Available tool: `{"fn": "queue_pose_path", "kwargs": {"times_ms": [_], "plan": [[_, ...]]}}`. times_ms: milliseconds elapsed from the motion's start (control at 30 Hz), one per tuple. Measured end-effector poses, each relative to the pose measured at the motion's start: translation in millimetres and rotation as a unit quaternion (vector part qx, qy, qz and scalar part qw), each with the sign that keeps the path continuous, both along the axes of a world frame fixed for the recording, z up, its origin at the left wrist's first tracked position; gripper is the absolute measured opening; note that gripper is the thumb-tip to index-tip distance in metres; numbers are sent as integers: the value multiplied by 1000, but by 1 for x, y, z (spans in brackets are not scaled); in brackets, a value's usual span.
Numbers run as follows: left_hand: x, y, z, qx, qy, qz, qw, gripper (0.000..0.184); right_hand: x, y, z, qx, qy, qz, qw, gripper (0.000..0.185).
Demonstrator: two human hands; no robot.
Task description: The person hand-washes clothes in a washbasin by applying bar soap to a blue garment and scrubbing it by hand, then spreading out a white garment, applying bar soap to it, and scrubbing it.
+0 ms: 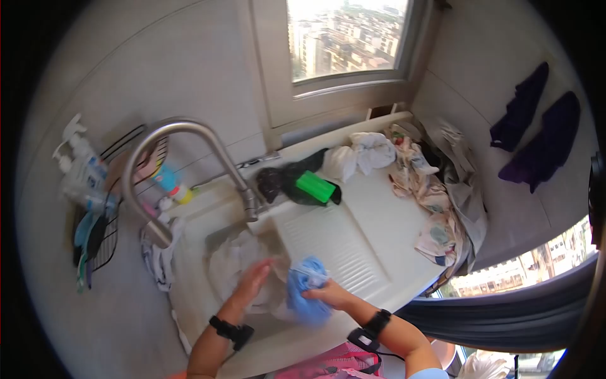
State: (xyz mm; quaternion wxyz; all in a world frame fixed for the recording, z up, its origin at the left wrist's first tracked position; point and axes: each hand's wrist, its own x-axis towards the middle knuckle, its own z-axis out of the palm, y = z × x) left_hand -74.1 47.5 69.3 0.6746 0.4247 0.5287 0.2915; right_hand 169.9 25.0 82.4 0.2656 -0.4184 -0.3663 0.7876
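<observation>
My right hand (328, 294) grips a bunched blue cloth (307, 284) over the front edge of the ribbed washboard (334, 243). The cloth's lower part hangs down and is blurred. To its left, my left hand (254, 279) is over the sink basin (218, 237), apart from the cloth. Its fingers are stretched out and a little smeared by motion, with nothing seen in them. White fabric (237, 256) lies in the basin beneath and behind my left hand.
A curved metal faucet (183, 126) arches over the basin. Behind the washboard are a green soap bar (315, 187), dark cloths (293, 174) and white cloths (369, 151). Patterned fabric (420, 177) lines the right edge. A wire rack (107, 243) with bottles hangs left.
</observation>
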Motion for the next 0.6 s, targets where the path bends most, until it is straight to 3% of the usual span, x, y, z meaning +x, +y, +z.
{"fn": "queue_pose_path", "kwargs": {"times_ms": [33, 67, 100, 200, 233, 267, 300, 367, 433, 500, 533, 600], "plan": [[-23, 23, -53, 165, 187, -23, 968, 51, 21, -7, -2, -38, 29, -13, 999, 54], [-49, 42, -101, 328, 349, -47, 876, 51, 45, -18, 1, -75, 54, -34, 995, 53], [-67, 60, -117, 361, 502, -84, 781, 58, 73, -33, 2, -111, 78, -67, 989, 52], [-113, 87, -166, 283, 572, -107, 762, 70, 155, -100, 2, -209, 85, -197, 954, 47], [-109, 91, -156, 202, 517, -113, 824, 76, 181, -137, 9, -134, 16, -265, 955, 44], [-89, 86, -141, 168, 561, -112, 803, 78, 202, -167, 21, -59, -54, -318, 945, 42], [-71, 81, -129, 133, 608, -106, 775, 80, 217, -174, 29, -252, 10, -434, 865, 39], [-50, 74, -130, 66, 615, -115, 778, 87, 284, -237, -67, -263, 55, -475, 838, 37], [-73, 68, -181, 41, 597, -129, 791, 87, 322, -240, -98, -299, 64, -489, 817, 38], [-100, 55, -224, 68, 640, -149, 750, 91, 331, -218, -110, -233, -45, -482, 843, 36], [-106, 47, -231, 51, 631, -153, 759, 88, 349, -215, -152, -237, -32, -484, 842, 36], [-119, 29, -239, 13, 612, -149, 777, 83, 391, -228, -301, -272, 85, -499, 819, 35]]}}
